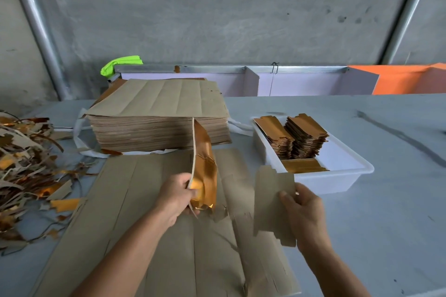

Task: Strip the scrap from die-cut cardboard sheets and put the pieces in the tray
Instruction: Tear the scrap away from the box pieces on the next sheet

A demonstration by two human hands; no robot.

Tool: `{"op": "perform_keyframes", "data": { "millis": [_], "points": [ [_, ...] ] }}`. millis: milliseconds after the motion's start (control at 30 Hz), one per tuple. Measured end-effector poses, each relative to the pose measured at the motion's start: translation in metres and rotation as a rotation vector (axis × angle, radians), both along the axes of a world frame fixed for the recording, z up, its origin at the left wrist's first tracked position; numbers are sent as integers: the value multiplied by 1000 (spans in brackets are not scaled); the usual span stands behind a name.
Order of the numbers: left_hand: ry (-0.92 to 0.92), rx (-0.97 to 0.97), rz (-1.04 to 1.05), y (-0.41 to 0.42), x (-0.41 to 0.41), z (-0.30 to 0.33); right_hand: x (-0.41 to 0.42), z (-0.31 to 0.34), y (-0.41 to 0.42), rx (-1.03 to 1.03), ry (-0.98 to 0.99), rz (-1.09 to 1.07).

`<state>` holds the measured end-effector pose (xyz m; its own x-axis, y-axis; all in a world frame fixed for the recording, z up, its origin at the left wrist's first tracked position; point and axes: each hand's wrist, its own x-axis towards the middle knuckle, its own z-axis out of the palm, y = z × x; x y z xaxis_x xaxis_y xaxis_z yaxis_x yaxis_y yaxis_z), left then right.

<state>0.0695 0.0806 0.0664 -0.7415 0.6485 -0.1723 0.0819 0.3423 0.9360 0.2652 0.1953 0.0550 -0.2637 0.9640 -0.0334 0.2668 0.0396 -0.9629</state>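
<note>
A brown die-cut cardboard sheet (135, 219) lies flat on the table in front of me, torn along its right side. My left hand (177, 196) grips a cardboard piece (204, 164) standing on edge, its gold foil face turned right. My right hand (305, 212) holds a separated brown piece (270, 202) upright, just left of the white tray (337, 181). In the tray stand two stacks of gold-edged pieces (296, 137), with a gold piece (304, 166) lying flat in front of them.
A thick stack of uncut sheets (159, 116) sits behind the working sheet. A heap of brown and gold scrap strips (26, 166) covers the table's left side. Pale and orange panels (301, 82) stand along the back edge, with a green cloth (120, 64) nearby.
</note>
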Motion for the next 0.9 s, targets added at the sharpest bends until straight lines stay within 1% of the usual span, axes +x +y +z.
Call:
{"op": "perform_keyframes", "data": {
  "millis": [100,167,233,267,333,400,500,600,733,833,900],
  "points": [
    [-45,5,-47,3,3,3,-11,4,1,360,-151,78],
    [-86,34,-115,7,8,6,-24,7,2,584,-305,165],
    [-107,44,-199,10,14,6,-40,10,1,721,-513,231],
    [-106,46,-235,11,17,5,-47,11,-1,743,-549,269],
    [-85,51,-295,13,22,3,-60,13,-4,706,-506,392],
    [-38,51,-325,14,24,0,-70,14,-7,588,-430,505],
    [13,61,-289,16,21,-3,-76,15,-5,418,-318,557],
    [-10,52,-271,18,18,-4,-77,14,1,218,-193,605],
    [-85,37,-313,18,14,-3,-79,13,7,92,-179,665],
    [-137,75,-203,20,8,-3,-78,13,13,3,-116,646],
    [-153,132,-71,21,3,-2,-76,11,20,-28,-132,526]
  ]
}}
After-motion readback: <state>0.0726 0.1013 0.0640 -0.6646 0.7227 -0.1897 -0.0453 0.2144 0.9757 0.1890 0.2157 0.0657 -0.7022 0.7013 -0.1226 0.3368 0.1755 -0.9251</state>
